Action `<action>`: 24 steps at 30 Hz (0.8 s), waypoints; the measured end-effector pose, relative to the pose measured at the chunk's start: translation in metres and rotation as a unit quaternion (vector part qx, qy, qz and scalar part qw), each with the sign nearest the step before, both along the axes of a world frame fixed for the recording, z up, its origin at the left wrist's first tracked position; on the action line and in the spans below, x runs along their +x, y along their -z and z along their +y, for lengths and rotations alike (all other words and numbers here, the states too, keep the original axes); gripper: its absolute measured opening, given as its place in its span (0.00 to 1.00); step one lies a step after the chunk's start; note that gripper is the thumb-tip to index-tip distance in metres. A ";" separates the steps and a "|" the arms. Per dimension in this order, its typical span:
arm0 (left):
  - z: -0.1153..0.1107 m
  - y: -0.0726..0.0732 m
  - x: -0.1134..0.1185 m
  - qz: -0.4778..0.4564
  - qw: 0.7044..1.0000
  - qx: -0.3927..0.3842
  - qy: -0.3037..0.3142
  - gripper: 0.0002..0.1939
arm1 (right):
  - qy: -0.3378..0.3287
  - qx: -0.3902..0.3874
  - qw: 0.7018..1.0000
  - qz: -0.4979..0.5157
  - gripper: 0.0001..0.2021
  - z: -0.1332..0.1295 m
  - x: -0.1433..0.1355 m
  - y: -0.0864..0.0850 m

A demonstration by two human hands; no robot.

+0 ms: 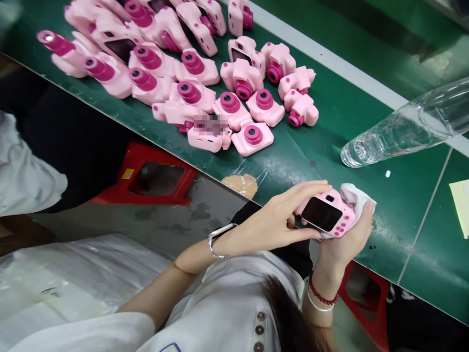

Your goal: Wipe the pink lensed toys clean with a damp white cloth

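Note:
A pink toy camera [322, 215] is held between both hands over the near edge of the green table, its dark screen and small pink buttons facing up. My left hand [289, 212] grips the camera's left end, thumb along the lower edge and fingers over the top. My right hand [346, 239] is closed around the right end, with a white cloth [361, 200] bunched between its fingers and the camera. Part of the cloth also shows under the camera's lower edge. Several more pink toy cameras [252, 134] with magenta lenses lie to the left.
On the green table [330, 142], a clear plastic bottle [403, 127] lies at the right, near a small white piece [387, 173] and a yellow paper [460, 205]. Red stools [154, 176] stand below the table edge. Another person's white sleeve [29, 166] shows at the left.

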State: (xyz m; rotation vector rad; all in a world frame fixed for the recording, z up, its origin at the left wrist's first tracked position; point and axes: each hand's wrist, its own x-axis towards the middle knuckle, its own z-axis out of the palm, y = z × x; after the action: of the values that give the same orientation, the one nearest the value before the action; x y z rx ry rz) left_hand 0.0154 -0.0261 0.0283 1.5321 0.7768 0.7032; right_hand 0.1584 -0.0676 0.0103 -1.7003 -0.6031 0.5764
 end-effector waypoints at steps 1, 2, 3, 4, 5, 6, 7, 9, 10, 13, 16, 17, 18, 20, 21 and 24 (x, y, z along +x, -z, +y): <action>0.000 0.002 0.001 -0.003 0.999 0.008 -0.031 0.34 | 0.020 -0.002 1.000 0.001 0.27 0.003 0.000 -0.003; -0.001 0.004 0.001 -0.006 0.998 0.013 -0.065 0.34 | 0.021 0.002 1.000 -0.010 0.27 0.005 0.000 -0.006; -0.001 0.005 0.002 -0.007 0.995 0.012 -0.096 0.35 | -0.003 0.013 0.999 -0.037 0.27 0.005 0.001 -0.007; -0.003 0.006 0.003 -0.004 0.993 0.009 -0.120 0.36 | -0.034 0.036 0.996 -0.076 0.27 0.004 0.002 -0.007; -0.004 0.006 0.004 0.003 0.990 0.011 -0.139 0.36 | -0.074 0.065 0.988 -0.122 0.26 0.002 0.004 -0.007; -0.005 0.005 0.005 0.012 0.988 0.027 -0.153 0.36 | -0.120 0.094 0.973 -0.174 0.25 0.001 0.007 -0.005; -0.005 0.005 0.005 0.021 0.985 0.055 -0.163 0.34 | -0.168 0.119 0.951 -0.230 0.22 0.001 0.011 -0.004; -0.006 0.004 0.005 0.033 0.976 0.130 -0.171 0.30 | -0.253 0.143 0.903 -0.316 0.21 0.002 0.019 -0.002; -0.006 0.005 0.006 0.034 0.971 0.165 -0.171 0.29 | -0.282 0.146 0.883 -0.346 0.23 0.003 0.023 -0.001; -0.006 0.008 0.008 0.026 0.962 0.214 -0.165 0.29 | -0.327 0.162 0.847 -0.386 0.26 0.004 0.031 0.003; -0.004 0.012 0.010 0.023 0.970 0.180 -0.159 0.24 | -0.383 0.202 0.823 -0.368 0.21 -0.008 0.036 0.004; -0.003 0.012 0.010 0.021 0.974 0.160 -0.160 0.23 | -0.399 0.202 0.831 -0.331 0.18 -0.015 0.038 0.004; -0.002 0.012 0.011 0.018 0.976 0.141 -0.162 0.22 | -0.406 0.195 0.848 -0.279 0.15 -0.022 0.040 0.003; -0.001 0.009 0.011 0.010 0.979 0.106 -0.171 0.26 | -0.345 0.187 0.908 -0.147 0.19 -0.034 0.046 0.000; 0.000 0.007 0.011 0.006 0.981 0.088 -0.174 0.30 | -0.273 0.196 0.938 -0.086 0.22 -0.038 0.050 -0.001; 0.002 0.000 0.009 0.002 0.985 0.042 -0.169 0.35 | -0.030 0.216 0.975 0.034 0.20 -0.038 0.058 -0.002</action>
State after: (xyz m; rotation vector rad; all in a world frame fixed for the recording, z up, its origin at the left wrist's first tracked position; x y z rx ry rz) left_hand 0.0239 -0.0241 0.0282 1.4915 1.0350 0.9929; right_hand 0.2160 -0.1058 0.0125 -1.2517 -0.6765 0.5003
